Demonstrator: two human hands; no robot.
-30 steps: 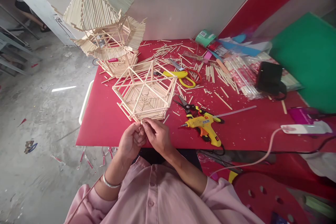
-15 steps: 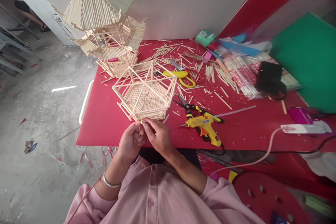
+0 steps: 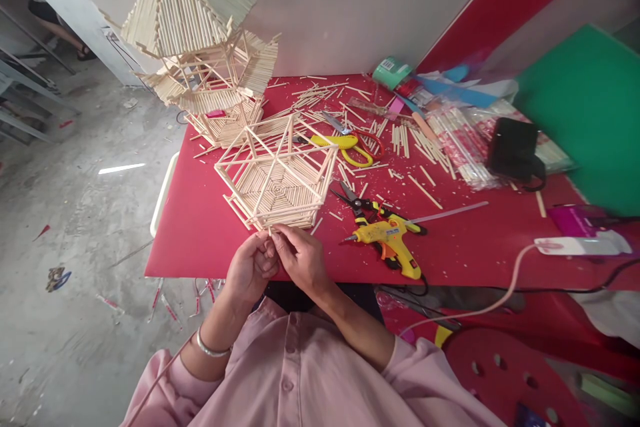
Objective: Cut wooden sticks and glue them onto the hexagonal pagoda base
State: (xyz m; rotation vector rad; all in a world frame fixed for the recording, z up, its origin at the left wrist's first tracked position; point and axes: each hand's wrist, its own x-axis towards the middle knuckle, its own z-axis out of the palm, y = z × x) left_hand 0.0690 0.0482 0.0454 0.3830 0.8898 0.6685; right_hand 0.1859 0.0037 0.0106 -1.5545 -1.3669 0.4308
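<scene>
Both hands meet at the near edge of a six-sided frame of wooden sticks [image 3: 280, 190], which stands on the red table. Between my fingertips shows the end of a small wooden stick [image 3: 271, 231]. My left hand [image 3: 253, 263] has its fingers curled, thumb and forefinger pinching at the stick. My right hand [image 3: 303, 257] is closed too, its thumb and forefinger pressed on the same spot. Whether the stick is joined to the frame is hidden by the fingers. A yellow glue gun [image 3: 387, 238] lies to the right of my right hand, over black-and-yellow pruning shears [image 3: 367, 207].
A tiered stick pagoda [image 3: 185, 27] stands at the back left. Yellow-handled scissors [image 3: 345, 145] and loose sticks [image 3: 320, 97] lie behind the frame. Bagged sticks [image 3: 463, 143], a black box-shaped object [image 3: 513, 150] and a white power strip [image 3: 570, 245] are on the right. A red stool [image 3: 505, 380] stands below.
</scene>
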